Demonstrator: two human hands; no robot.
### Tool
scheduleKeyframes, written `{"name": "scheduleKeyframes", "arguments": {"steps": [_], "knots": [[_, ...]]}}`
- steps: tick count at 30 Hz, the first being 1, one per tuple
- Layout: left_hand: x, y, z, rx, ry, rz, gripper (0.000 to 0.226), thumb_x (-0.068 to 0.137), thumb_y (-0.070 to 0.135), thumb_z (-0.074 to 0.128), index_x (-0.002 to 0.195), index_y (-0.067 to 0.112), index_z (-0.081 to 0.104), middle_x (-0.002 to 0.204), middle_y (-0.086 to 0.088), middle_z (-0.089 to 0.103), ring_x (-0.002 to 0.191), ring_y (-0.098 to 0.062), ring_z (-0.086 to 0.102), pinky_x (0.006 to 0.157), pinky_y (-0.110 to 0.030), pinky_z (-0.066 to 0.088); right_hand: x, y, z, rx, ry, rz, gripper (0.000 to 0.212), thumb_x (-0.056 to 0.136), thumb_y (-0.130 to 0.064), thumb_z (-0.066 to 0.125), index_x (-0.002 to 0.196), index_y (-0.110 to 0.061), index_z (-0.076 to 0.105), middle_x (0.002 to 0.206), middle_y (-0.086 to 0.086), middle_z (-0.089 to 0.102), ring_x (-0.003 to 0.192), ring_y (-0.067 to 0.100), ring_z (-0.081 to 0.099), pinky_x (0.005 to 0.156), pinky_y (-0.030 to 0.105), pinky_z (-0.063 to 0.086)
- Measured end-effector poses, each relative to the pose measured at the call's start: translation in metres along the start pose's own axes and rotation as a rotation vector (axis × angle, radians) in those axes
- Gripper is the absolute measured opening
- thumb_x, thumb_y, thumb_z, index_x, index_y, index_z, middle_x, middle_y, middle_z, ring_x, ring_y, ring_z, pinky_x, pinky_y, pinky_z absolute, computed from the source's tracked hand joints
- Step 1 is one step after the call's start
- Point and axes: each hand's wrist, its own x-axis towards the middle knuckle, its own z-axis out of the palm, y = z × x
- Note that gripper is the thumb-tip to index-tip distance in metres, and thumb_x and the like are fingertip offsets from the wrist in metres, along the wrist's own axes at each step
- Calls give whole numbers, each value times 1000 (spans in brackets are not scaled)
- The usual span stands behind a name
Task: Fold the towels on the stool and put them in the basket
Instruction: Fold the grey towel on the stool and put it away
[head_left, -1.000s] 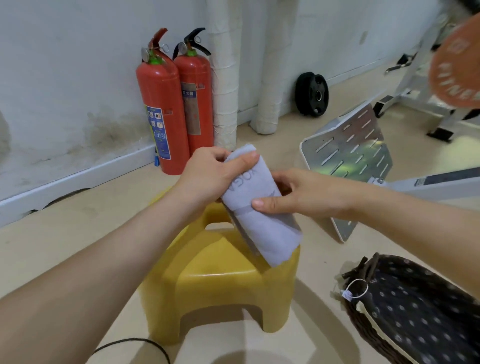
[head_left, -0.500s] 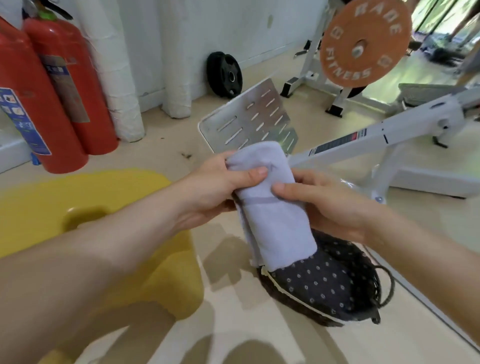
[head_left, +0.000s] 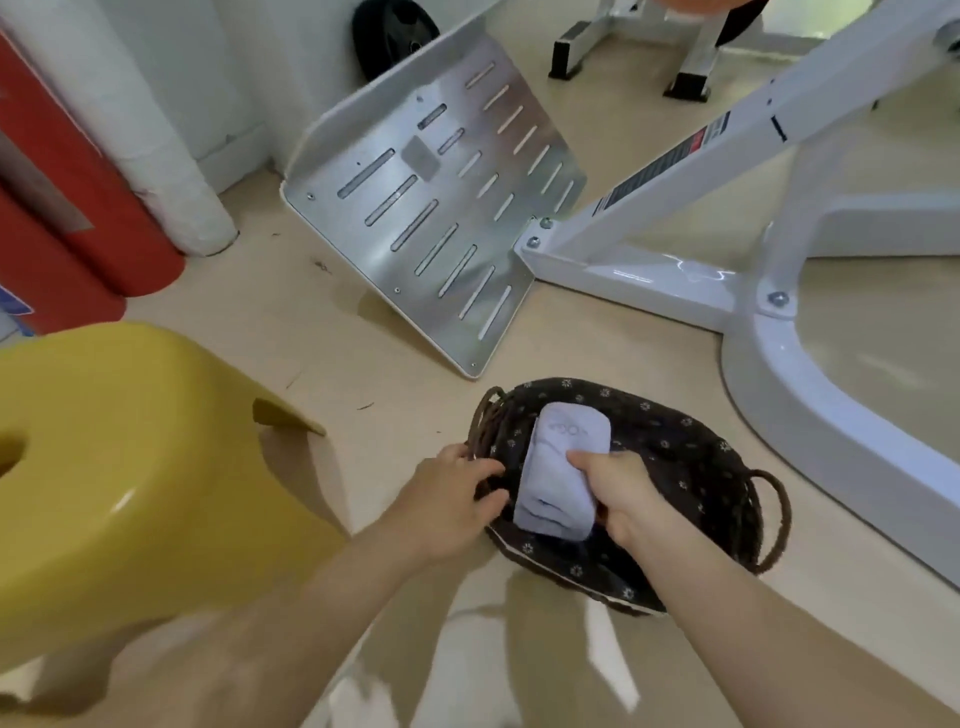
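Observation:
A folded pale lilac towel (head_left: 558, 467) lies inside the dark wicker basket (head_left: 691, 457) with its dotted lining, on the floor at lower centre. My right hand (head_left: 618, 493) grips the towel's right side, thumb on top. At the basket's left rim rests my left hand (head_left: 457, 499), its fingers curled over the edge. The yellow plastic stool (head_left: 130, 457) stands to the left, and no towel shows on the part of its top in view.
A slotted metal plate (head_left: 436, 202) leans just beyond the basket. A white gym machine frame (head_left: 779, 312) runs along the right. Red fire extinguishers (head_left: 62, 218) and a wrapped white pipe (head_left: 156, 156) stand at the upper left by the wall.
Both hands carried the folded towel from the stool rightward and down into the basket. My left hand let go of the towel and took the basket's rim.

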Motion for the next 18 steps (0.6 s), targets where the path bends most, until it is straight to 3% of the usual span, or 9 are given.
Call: {"name": "scheduleKeyframes", "arguments": {"steps": [3,8,11,13,15,17,18], "knots": [[9,4,16,-105,11,-91,48,92,45,52,134,21,49,144,-7,31,121,-20,50,101,-21,34,18,8,15,-85,17,-41,32,83,-23,66,108,-4,58,103,14,63,93,29,62,86,44,54],[7,10,30,-120,75,-138,44,88,49,54,122,21,54,125,-1,41,101,-19,58,89,-27,44,35,23,38,-325,13,-128,43,82,-35,65,112,-5,57,109,16,65,100,33,62,88,46,52],[5,13,33,65,255,-170,45,84,46,58,124,25,54,132,-5,42,115,-24,49,92,-34,45,39,27,41,-498,35,-179,45,86,-40,59,114,-4,55,112,18,65,103,36,61,87,41,50],[6,19,32,258,437,-64,43,74,37,68,114,24,59,127,-9,49,112,-28,47,82,-40,48,39,28,40,-668,73,-214,54,85,-49,57,118,-6,51,119,17,58,108,36,57,88,39,48],[11,27,39,382,516,116,31,67,27,71,97,21,67,110,-7,60,99,-27,53,74,-37,45,37,27,37,-763,142,-289,67,81,-52,62,128,-9,41,127,15,44,115,34,49,89,40,45],[16,32,50,488,436,229,25,71,32,61,90,20,72,91,-2,66,86,-24,59,79,-34,36,32,25,32,-756,204,-449,74,78,-43,69,137,-17,32,128,10,34,115,30,42,85,40,45],[16,34,54,515,347,223,32,75,38,51,89,20,75,80,0,67,77,-22,61,84,-34,35,30,23,29,-762,209,-562,72,78,-36,70,137,-20,33,126,8,34,114,29,41,83,40,47]]}}
